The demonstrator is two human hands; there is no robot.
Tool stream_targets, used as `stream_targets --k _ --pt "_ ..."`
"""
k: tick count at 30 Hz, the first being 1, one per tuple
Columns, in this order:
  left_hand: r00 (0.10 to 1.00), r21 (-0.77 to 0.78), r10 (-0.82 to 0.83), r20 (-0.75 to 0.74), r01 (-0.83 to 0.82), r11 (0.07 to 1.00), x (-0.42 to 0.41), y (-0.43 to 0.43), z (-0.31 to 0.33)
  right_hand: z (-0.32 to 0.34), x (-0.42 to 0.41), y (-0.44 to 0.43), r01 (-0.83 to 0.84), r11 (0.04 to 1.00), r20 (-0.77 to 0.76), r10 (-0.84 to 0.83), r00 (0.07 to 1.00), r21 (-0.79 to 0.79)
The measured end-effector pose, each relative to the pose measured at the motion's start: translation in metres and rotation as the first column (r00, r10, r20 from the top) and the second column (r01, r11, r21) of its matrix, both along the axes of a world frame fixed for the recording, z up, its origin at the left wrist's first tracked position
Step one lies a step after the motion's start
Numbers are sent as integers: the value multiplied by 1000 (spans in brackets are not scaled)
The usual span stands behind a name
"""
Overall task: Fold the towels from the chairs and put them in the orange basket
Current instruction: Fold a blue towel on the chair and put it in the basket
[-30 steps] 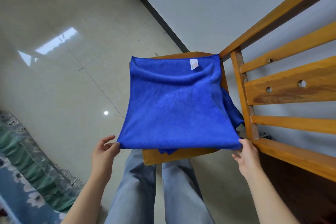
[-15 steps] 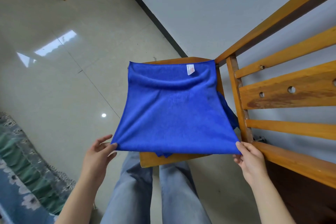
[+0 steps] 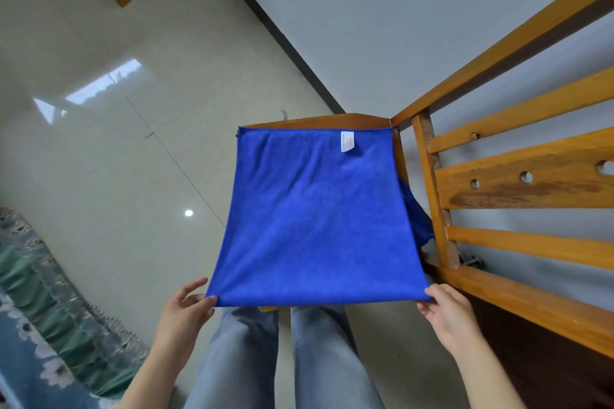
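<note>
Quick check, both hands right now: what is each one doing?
Left hand: pinches the near left corner of the blue towel.
Right hand: pinches the near right corner of the same towel.

The chair [image 3: 315, 119] is covered by a towel [image 3: 319, 216]; a second towel [image 3: 417, 219] is bunched against the chair's back.

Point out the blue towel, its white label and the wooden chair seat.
blue cloth towel [image 3: 315, 226], head view, middle of cloth
white rectangular label [image 3: 348, 141], head view, its centre
brown wooden chair seat [image 3: 332, 119], head view, bare far edge
</note>
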State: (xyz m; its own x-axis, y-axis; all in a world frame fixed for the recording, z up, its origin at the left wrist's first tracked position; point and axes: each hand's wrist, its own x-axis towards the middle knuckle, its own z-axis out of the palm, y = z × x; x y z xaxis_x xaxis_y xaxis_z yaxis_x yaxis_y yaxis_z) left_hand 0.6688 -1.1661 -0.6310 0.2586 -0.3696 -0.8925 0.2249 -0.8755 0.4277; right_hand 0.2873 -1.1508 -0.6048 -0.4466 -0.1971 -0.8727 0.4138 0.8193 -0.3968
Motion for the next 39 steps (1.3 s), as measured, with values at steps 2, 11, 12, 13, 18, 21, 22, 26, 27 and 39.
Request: stream_targets --k 2,11,12,13,18,21,22,26,27,39 --pt "1000 40 -11 23 10 999 -2 1 -4 -4 -1 1 3 999 -41 -2 999 38" --pt "995 121 -88 51 82 989 -7 -13 -9 -3 3 -7 -75 989 -98 88 991 129" --pt "991 116 -126 42 120 986 -7 -16 -7 0 4 -10 -110 988 -115 123 986 112" --pt "987 104 -159 36 155 982 -7 -18 -5 3 4 -14 -151 984 -133 163 978 97" --pt "970 33 -243 9 243 970 -2 -37 -1 9 1 -34 -321 942 -180 334 925 98" --pt "974 60 -215 -78 220 974 4 -49 -2 10 -5 -46 -234 969 -140 243 960 80" --pt "979 64 -172 -113 180 982 6 -53 -2 10 -7 -51 -156 986 -95 161 982 49" --pt "953 0 -27 -301 29 1000 9 -69 4 15 -12 -70 -46 997 33 48 998 -64" --pt "952 -27 -56 -301 50 998 8 -74 4 15 -12 -77 -113 991 8 114 993 -73" --pt "812 -214 -477 336 559 801 -18 -188 -16 -8 -8 -167 -435 896 -334 385 860 -88"
